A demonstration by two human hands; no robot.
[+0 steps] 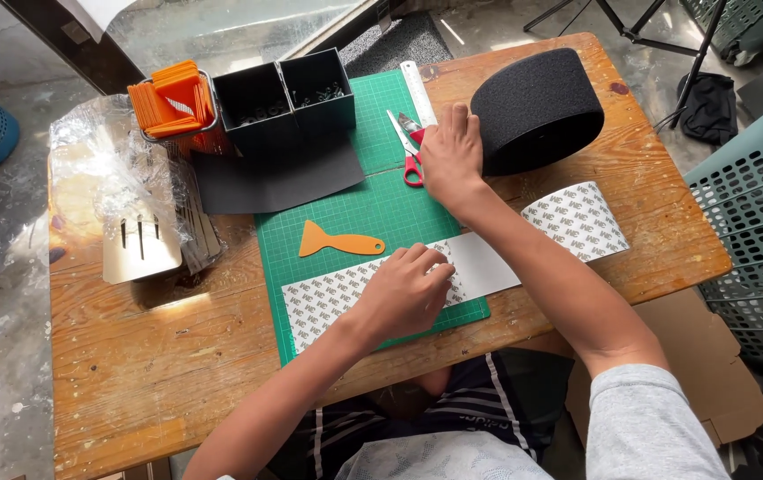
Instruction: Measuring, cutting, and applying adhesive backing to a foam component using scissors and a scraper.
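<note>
Table [132, 373] of worn wood, filling most of the view. Green cutting mat [372, 213] laid across its middle. Black roll [537, 111] of wide foam-like tape standing on its edge at the far right of the table, just beside the right hand [452, 160]. Long white strip [568, 222] with a printed backing pattern, running from the roll's side down across the mat's near edge (patterned at both ends, plain white in between). Crumpled clear plastic wrap [101, 164] at the far left, over a pale card [137, 253] with dark slits. Black sheet [279, 182] lying flat at the mat's far left corner, partly under two open black boxes [288, 93] standing side by side, small metal bits inside. Stack of orange pieces [172, 98] in a holder left of the boxes. Metal ruler [419, 91] lying at the mat's far right edge. Orange scraper [339, 241] flat on the mat, well apart from both hands. Red-handled scissors [409, 147] on the mat, blades pointing away.

Left hand [403, 293] flat on the strip near the mat's front edge, fingers together and curled slightly, pressing down, gripping nothing. Right hand reaching forward over the scissors, palm down, fingers loosely spread over the red handles; cannot tell whether closed on them or merely resting there. Grey sleeve [643, 418] on the right arm, at lower right.
</note>
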